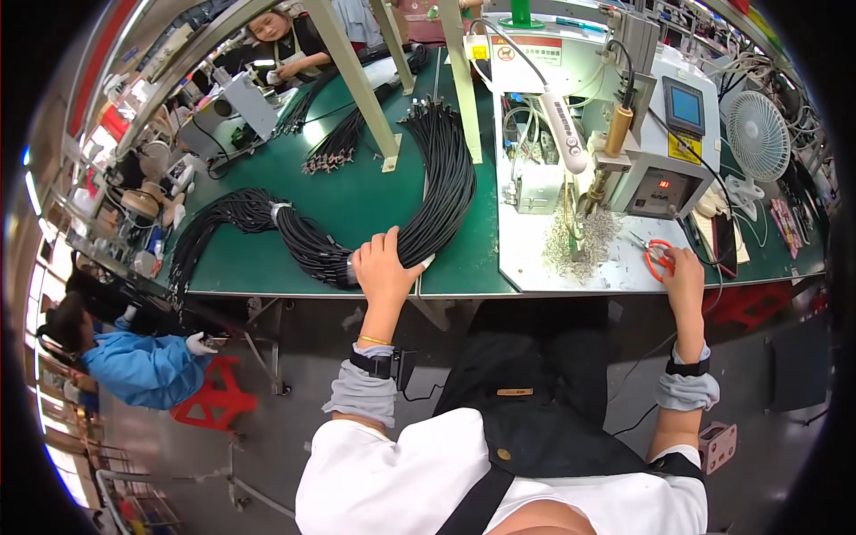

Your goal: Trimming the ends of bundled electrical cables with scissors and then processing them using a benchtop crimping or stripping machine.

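My left hand (385, 272) lies on a thick bundle of black cables (441, 201) near the front edge of the green table, fingers stretched out and thumb spread to the right. The bundle curves away to the far side, ending in many small tips. A second length of black cables (308, 241), tied with a pale band, runs left from under that hand and hangs over the edge. My right hand (684, 275) has its fingers closed round the handles of red-handled pliers (658, 256), whose jaws point left on the white metal plate (535, 267).
A bench machine (615, 147) with a screen stands beyond the plate, among scattered metal bits (580, 245). A white fan (758, 134) is at right. Pale metal posts (357, 80) rise from the table. One person works across it; another, in blue (147, 366), sits at left.
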A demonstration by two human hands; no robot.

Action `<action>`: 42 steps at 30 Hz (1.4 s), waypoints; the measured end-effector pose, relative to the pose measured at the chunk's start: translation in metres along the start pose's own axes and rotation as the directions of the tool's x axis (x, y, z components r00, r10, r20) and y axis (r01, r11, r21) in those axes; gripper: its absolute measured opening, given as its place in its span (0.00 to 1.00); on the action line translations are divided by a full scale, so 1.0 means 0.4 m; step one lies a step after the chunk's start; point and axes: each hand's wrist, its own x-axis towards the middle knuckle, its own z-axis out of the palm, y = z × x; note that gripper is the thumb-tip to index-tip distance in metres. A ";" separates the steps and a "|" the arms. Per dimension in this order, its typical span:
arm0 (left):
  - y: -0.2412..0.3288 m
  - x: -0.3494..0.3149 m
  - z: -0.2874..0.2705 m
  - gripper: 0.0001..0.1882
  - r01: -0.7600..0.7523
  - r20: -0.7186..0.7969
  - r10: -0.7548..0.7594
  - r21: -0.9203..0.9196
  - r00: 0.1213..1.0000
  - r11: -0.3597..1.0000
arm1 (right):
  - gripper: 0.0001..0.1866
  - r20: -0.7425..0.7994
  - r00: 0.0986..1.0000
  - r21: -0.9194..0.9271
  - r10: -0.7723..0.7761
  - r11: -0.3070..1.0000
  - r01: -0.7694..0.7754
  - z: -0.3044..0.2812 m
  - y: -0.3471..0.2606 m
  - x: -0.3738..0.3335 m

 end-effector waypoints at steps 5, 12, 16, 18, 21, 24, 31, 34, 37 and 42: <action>0.007 -0.007 0.001 0.35 0.015 -0.014 -0.015 0.013 1.000 1.000 | 0.09 0.062 0.998 0.089 0.005 0.996 -0.010 -0.002 0.037 0.007; 0.001 -0.017 -0.023 0.34 0.000 0.003 0.000 0.019 1.000 1.000 | 0.12 0.263 0.944 0.397 0.199 0.870 -0.294 -0.056 0.013 -0.053; 0.015 -0.007 -0.009 0.34 0.019 0.045 -0.025 0.128 0.999 0.992 | 0.14 0.430 0.888 0.816 0.162 0.352 -0.459 -0.075 -0.014 -0.109; 0.014 0.002 0.003 0.34 0.006 0.029 -0.012 0.184 1.000 0.983 | 0.16 0.436 0.889 0.852 0.140 0.252 -0.458 -0.105 0.007 -0.164; 0.021 0.014 0.026 0.32 0.017 0.046 -0.031 0.275 0.998 0.961 | 0.18 0.168 0.953 0.958 0.251 0.188 -0.218 -0.138 0.034 -0.270; -0.009 0.014 0.041 0.34 -0.060 0.043 0.049 0.306 0.998 0.950 | 0.30 0.278 0.892 0.931 0.356 0.127 -0.341 -0.167 0.075 -0.420; -0.009 0.005 0.060 0.36 -0.040 0.062 0.024 0.281 0.998 0.959 | 0.22 0.331 0.609 0.891 0.721 -0.026 -0.454 -0.178 0.173 -0.768; -0.013 0.008 0.072 0.36 -0.014 0.075 -0.011 0.317 0.997 0.948 | 0.20 0.371 0.555 0.878 0.745 -0.086 -0.471 -0.159 0.163 -0.758; 0.005 0.008 0.063 0.36 -0.002 0.112 -0.038 0.340 0.993 0.940 | 0.19 0.399 0.508 0.872 0.764 -0.143 -0.469 -0.138 0.128 -0.639; 0.019 0.032 0.033 0.36 0.059 0.148 -0.109 0.308 0.983 0.950 | 0.17 0.384 0.656 0.923 0.650 -0.241 -0.300 -0.062 0.104 -0.491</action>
